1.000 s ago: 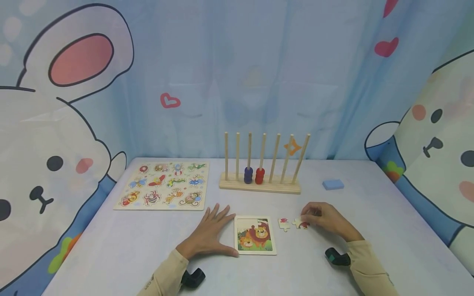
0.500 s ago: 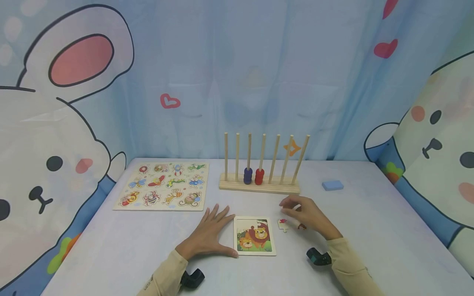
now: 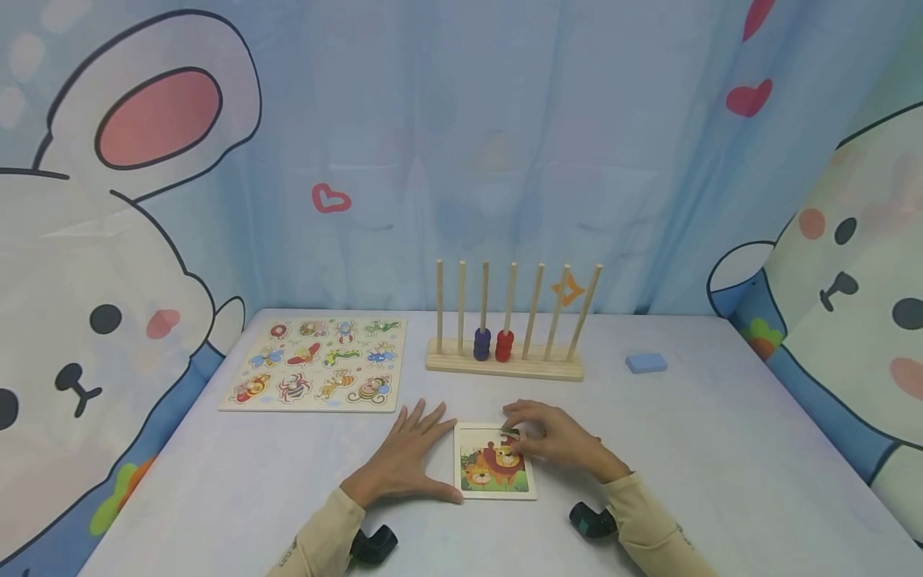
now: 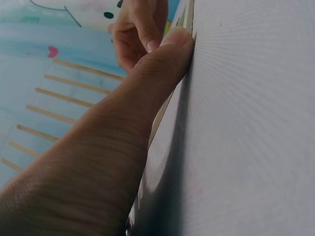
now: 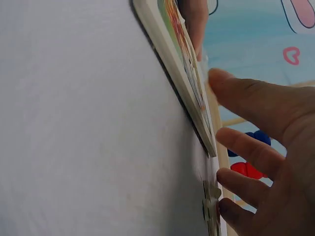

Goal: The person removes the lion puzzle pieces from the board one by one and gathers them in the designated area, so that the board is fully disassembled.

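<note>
My left hand [image 3: 407, 461] lies with fingers spread at the left side of a small lion jigsaw puzzle [image 3: 497, 481] in a pale frame. Its thumb touches the lower left corner and its index finger reaches the upper left one. My right hand [image 3: 558, 437] is over the puzzle's upper right part, pinching a dark green and brown puzzle piece [image 3: 509, 433] between thumb and index finger. Its other fingers are loosely bent in the right wrist view. Loose puzzle pieces [image 5: 211, 209] lie on the table beside the frame, hidden by my right hand in the head view.
A wooden peg stand [image 3: 505, 366] with blue beads [image 3: 482, 344] and red beads [image 3: 505, 346] stands behind the puzzle. An insect puzzle board [image 3: 317, 361] lies at the back left, a light blue block [image 3: 646, 363] at the back right. A printed curtain hangs behind the table.
My right hand has moved left from the loose pieces to the puzzle's upper right part, where it now pinches a piece. My left hand has stayed at the frame.
</note>
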### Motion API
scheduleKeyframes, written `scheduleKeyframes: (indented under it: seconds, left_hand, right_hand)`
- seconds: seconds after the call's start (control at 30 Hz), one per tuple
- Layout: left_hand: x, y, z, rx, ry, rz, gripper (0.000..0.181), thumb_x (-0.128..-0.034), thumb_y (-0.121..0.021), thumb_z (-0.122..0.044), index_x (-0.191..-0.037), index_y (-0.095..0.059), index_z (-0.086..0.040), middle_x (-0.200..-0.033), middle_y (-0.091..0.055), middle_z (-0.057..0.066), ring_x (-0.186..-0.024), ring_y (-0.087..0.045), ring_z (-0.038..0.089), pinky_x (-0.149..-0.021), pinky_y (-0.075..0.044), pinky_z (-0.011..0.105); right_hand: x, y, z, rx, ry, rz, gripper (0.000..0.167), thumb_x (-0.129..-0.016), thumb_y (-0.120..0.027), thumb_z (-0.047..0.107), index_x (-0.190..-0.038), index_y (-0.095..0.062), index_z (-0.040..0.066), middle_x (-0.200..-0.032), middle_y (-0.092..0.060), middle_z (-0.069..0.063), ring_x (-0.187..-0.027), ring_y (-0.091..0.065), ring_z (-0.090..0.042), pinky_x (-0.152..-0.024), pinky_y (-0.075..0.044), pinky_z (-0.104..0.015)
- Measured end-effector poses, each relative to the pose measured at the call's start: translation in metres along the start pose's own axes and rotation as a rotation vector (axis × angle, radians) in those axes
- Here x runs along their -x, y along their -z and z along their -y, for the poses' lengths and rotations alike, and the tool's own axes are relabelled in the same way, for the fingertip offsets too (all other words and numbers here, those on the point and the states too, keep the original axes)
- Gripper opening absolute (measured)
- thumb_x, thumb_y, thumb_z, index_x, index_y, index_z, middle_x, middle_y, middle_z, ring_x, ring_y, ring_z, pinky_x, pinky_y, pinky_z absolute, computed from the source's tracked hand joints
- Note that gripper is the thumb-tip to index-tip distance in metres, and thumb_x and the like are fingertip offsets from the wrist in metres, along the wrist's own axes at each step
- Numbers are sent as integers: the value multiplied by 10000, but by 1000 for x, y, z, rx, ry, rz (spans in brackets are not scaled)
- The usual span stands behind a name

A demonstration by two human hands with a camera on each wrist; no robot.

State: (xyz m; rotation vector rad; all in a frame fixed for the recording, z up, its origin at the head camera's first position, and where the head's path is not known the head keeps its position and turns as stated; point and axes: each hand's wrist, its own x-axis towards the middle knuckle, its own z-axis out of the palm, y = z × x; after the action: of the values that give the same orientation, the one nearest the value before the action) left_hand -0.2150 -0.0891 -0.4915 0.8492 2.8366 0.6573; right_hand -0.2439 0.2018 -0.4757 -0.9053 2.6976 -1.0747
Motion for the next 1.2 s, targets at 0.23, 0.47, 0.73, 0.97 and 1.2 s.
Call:
scheduleKeyframes:
  seconds: [0.23,0.47,0.73,0.97,1.2]
  left_hand:
    - [-1,0,0,-6,-2,-2,1063,-626,-718,-726,-1492,-357,-225,-1602,-177,21,-1477,-21,318,-1186,13,531]
    - [0,0,1,3,-11,-1,1060,-632,-722,-717,-1494,-353,-222,-1602,-175,31,-1475,-19,326,-1184,13,537]
    - [0,2,0,12,-21,-5,1052,-640,-722,-710,-1490,-361,-205,-1598,-192,52,-1472,-38,351,-1181,-9,559]
    - [1,2,0,6,-17,-1,1061,-634,-723,-716,-1491,-358,-208,-1599,-187,49,-1474,-30,339,-1183,-7,550]
    - [1,2,-1,3,-2,6,1060,-634,-716,-724,-1496,-349,-227,-1604,-170,26,-1476,-12,320,-1184,7,540]
  right_hand:
    - [2,-2,1,66,-7,37,201,-822,-760,248,-1021,-732,227,-1362,-549,-122,-1350,-356,-431,-1081,-260,-660]
    - [3,-3,1,71,7,34,144,-829,-750,234,-973,-744,239,-1362,-543,-142,-1356,-327,-450,-1079,-235,-678]
    - [3,-4,5,54,23,32,124,-829,-742,164,-937,-722,221,-1345,-527,-177,-1346,-305,-485,-1074,-225,-689]
    - [3,-6,7,39,28,31,132,-834,-730,123,-923,-695,214,-1346,-502,-189,-1336,-312,-480,-1080,-214,-688]
    - [3,-6,10,31,17,33,118,-842,-713,109,-924,-688,191,-1349,-490,-198,-1329,-318,-473,-1075,-213,-694]
